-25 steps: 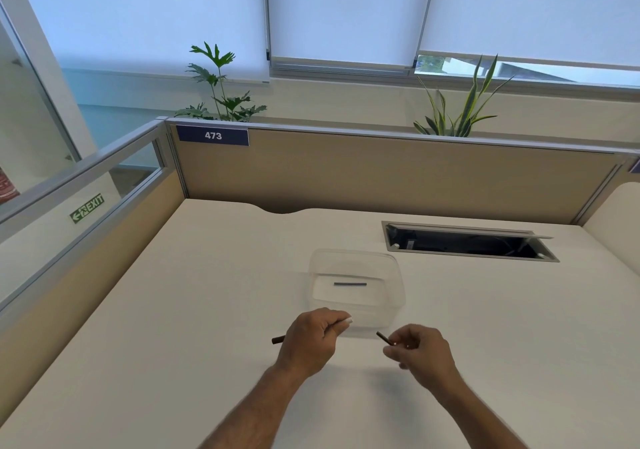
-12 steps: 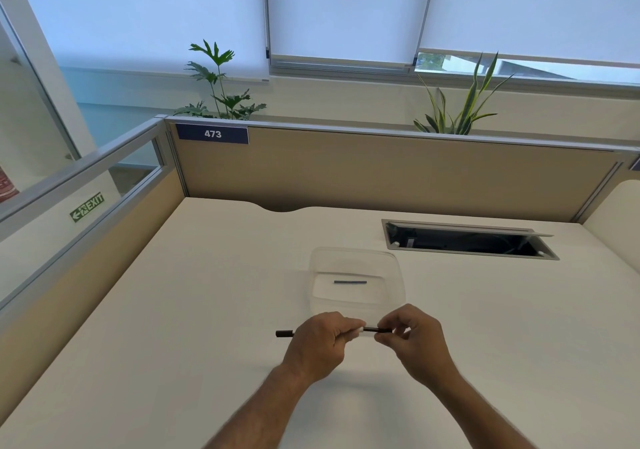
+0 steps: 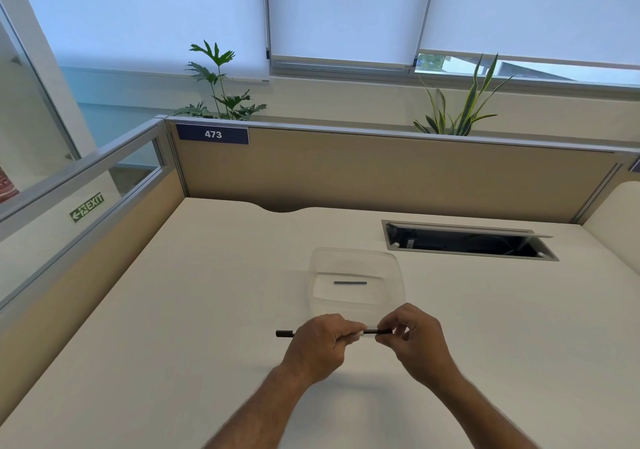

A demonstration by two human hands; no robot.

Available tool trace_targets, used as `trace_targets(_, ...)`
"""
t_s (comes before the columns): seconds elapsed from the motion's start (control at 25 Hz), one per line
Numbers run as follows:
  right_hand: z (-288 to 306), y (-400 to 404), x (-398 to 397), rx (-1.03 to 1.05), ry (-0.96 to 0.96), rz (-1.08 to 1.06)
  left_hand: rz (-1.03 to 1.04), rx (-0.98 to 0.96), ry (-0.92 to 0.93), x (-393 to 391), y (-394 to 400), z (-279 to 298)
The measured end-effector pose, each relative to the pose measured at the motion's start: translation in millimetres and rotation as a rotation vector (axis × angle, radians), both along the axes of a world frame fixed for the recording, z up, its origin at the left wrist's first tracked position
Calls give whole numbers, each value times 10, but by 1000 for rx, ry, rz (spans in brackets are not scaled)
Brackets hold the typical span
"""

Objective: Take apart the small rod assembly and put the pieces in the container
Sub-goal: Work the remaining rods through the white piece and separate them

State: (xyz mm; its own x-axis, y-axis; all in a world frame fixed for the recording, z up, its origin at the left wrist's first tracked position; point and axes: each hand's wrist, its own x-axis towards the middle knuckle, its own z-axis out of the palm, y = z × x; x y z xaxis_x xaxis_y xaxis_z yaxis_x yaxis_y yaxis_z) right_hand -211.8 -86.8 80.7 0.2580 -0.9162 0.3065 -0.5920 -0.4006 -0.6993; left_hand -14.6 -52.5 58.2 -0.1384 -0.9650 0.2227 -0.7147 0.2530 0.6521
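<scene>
Since a second ago, when each hand held a separate dark piece apart from the other, both hands have come together on one line of rod. Nearest, two bare forearms rise from the bottom edge, cut off below the elbows. The left hand (image 3: 320,344) is curled into a loose fist around the rod assembly (image 3: 370,331), its fingers (image 3: 349,327) clenched over the middle so that most of the rod's length is hidden. One dark end (image 3: 284,333) sticks out to the left of the fist. The right hand (image 3: 414,339) pinches the other end between thumb and fingertips (image 3: 388,325), closed tight on it. Between the two hands a short dark stretch shows, with a pale band next to the left fingers; whether that marks a joint cannot be told. The rod lies level, held above the cream worktop (image 3: 173,327).

Just beyond the hands sits the clear container (image 3: 394,268), its near rim partly hidden behind the knuckles. A thin grey piece (image 3: 349,283) lies flat on its floor. Farther right, an open cable hatch (image 3: 467,241) is set into the worktop.
</scene>
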Motion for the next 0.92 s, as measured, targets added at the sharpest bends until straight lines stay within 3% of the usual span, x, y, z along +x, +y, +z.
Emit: trace_targets(0.92,-4,-16,-15,-1,18,13,-11,57,77,-11,50,56)
